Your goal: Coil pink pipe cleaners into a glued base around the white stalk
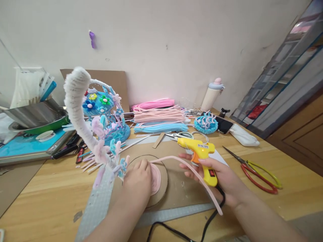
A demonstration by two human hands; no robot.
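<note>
My left hand (138,179) lies over a round cardboard disc (163,185), its fingers pressed together on a pink coil (155,178) at the disc's middle. From the coil a pink pipe cleaner (188,165) runs out to the right and curves down, its far end free. In my right hand (222,178) is a yellow hot glue gun (202,151) with an orange trigger, nozzle pointing up and left. The pipe cleaner passes in front of the gun hand's fingers. What my left fingertips hold is partly hidden by the hand.
A white curved stem with pastel flowers (79,111) rises at the left. Behind lie pink bundles (158,116), blue bundles (161,127) and a blue woven piece (205,124). Red-and-yellow scissors (259,176) lie right. A black cord (174,230) crosses the front. A bottle (212,95) stands by the wall.
</note>
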